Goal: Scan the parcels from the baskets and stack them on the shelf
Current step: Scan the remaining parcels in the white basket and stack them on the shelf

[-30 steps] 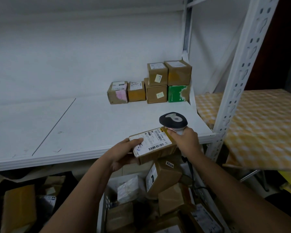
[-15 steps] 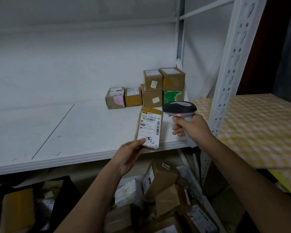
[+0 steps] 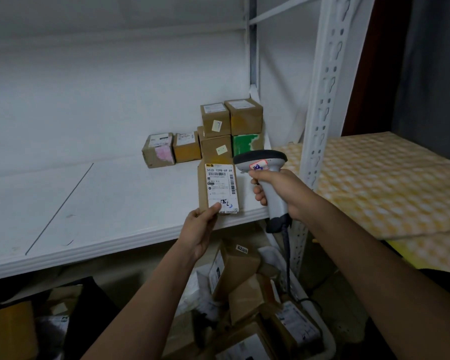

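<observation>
My left hand (image 3: 199, 228) grips the lower edge of a flat brown parcel (image 3: 218, 188), held upright over the front of the white shelf (image 3: 89, 203) with its white barcode label facing me. To its right, my right hand (image 3: 278, 192) holds the grey barcode scanner (image 3: 264, 162) by its handle, head level with the parcel's top and just right of it. Several small brown parcels (image 3: 216, 136) and one green one (image 3: 246, 144) are stacked in the shelf's back right corner. Below the shelf, a basket (image 3: 325, 341) holds several more parcels.
A white perforated shelf upright (image 3: 325, 105) stands just right of the scanner. Beyond it lies a surface with a yellow checked cover (image 3: 379, 183). The scanner's cable (image 3: 287, 261) hangs down toward the basket. More parcels (image 3: 8, 331) sit in the dark at lower left.
The parcel went from lying tilted below the shelf edge to standing upright above it, label toward me. The scanner rose with it and now sits beside the parcel's top.
</observation>
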